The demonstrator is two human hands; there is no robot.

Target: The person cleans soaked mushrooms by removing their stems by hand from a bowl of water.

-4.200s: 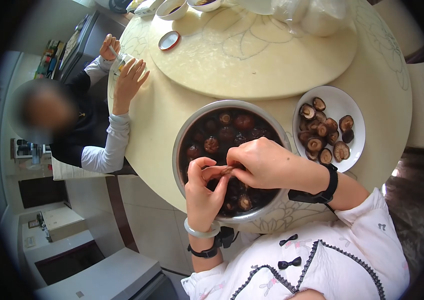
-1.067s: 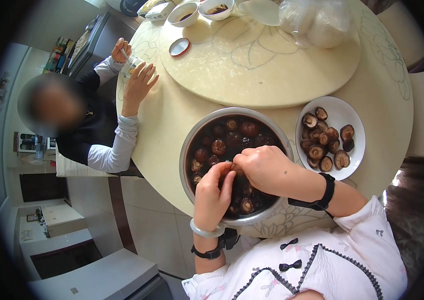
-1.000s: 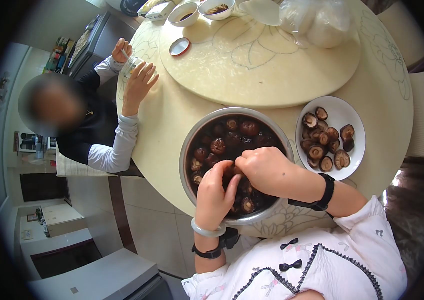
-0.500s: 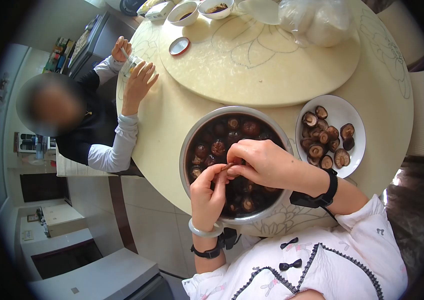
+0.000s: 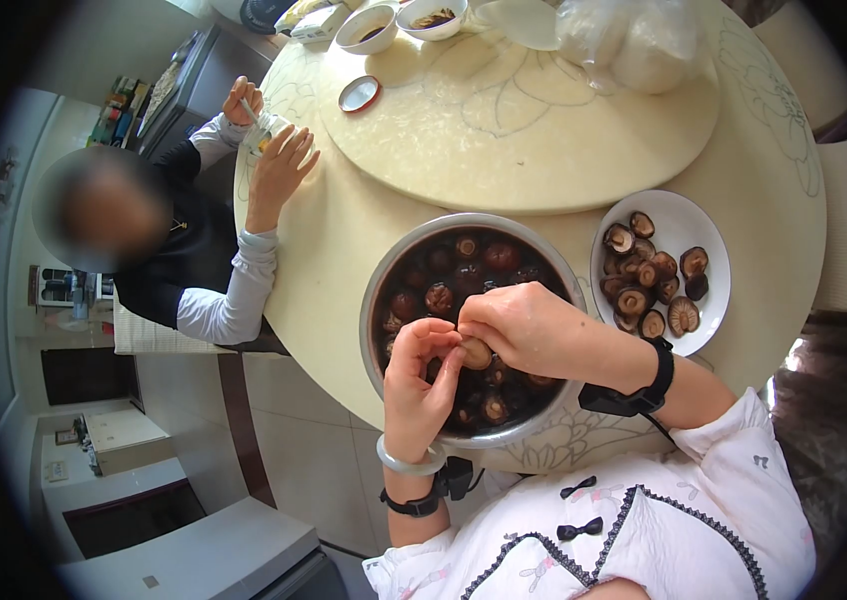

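Over a steel basin [image 5: 380,384] of dark liquid with several mushrooms in it, my two hands meet at one mushroom [image 5: 476,353]. My left hand [image 5: 420,380] pinches its left edge between thumb and fingers. My right hand [image 5: 524,325] has its fingertips closed on the mushroom from above; they partly hide it. The mushroom's pale underside shows between the hands. Right of the basin, a white plate [image 5: 712,322] holds several mushrooms [image 5: 634,300], many with stems or gills facing up.
Across the round table, a person's hands [image 5: 279,170] hold a glass jar [image 5: 266,130] and a thin utensil. On the raised turntable [image 5: 544,160] lie a jar lid [image 5: 360,94] and a plastic bag [image 5: 634,45]. Two bowls [image 5: 367,30] [image 5: 432,18] stand at the back.
The mushroom between my hands has turned, and its pale underside now shows. My fingers have shifted around it. The other person's hands have hardly moved.
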